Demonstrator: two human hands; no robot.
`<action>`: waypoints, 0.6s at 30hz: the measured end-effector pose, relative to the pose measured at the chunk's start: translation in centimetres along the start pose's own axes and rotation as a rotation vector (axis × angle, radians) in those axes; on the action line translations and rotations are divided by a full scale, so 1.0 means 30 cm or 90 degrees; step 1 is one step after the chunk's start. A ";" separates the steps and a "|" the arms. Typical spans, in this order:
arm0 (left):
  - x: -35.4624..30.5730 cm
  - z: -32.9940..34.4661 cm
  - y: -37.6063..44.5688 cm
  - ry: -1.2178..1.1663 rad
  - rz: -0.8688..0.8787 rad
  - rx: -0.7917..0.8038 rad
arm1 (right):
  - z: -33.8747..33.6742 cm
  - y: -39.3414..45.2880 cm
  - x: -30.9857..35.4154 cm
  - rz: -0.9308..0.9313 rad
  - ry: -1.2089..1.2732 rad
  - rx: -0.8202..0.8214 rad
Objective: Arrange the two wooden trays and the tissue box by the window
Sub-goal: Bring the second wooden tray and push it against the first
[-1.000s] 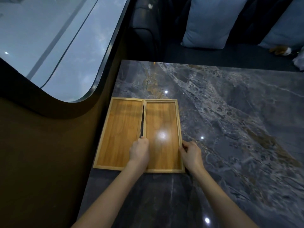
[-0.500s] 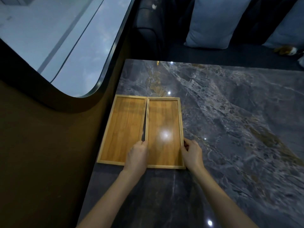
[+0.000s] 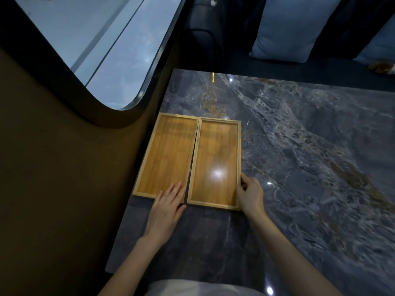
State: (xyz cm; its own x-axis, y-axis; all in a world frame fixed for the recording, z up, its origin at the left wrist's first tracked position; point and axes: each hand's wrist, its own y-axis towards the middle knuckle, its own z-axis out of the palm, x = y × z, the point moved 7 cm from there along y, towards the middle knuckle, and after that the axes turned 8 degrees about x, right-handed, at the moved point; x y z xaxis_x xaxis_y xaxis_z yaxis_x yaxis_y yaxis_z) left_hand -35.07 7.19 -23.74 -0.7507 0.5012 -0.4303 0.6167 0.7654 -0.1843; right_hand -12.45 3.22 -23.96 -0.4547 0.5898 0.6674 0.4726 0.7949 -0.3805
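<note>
Trays [image 3: 166, 154] [image 3: 215, 163] lie side by side, left hand [image 3: 166, 207] flat, right hand [image 3: 250, 194] gripping.

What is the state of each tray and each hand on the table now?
Left tray: empty, flat on the table, beside the wall.
Right tray: empty, flat, touching the left tray at the far end, narrow gap at the near end.
Left hand: open, fingers flat on the left tray's near right corner.
Right hand: fingers curled on the right tray's right rim.
</note>
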 end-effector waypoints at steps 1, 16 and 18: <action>-0.007 -0.003 0.002 0.008 0.000 -0.004 | 0.003 -0.001 0.000 -0.001 0.001 0.001; -0.032 -0.019 0.008 0.134 0.008 0.003 | 0.024 -0.007 -0.006 0.001 -0.010 0.013; -0.033 -0.028 0.013 0.150 0.019 0.012 | 0.017 -0.003 0.003 -0.011 -0.031 0.024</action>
State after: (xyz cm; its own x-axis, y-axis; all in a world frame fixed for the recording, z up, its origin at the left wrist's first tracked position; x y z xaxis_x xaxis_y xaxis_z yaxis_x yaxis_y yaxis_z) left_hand -34.28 7.33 -22.64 -0.7651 0.6059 -0.2177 0.6423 0.7420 -0.1921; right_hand -12.91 3.28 -24.19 -0.4990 0.5819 0.6422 0.4361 0.8090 -0.3942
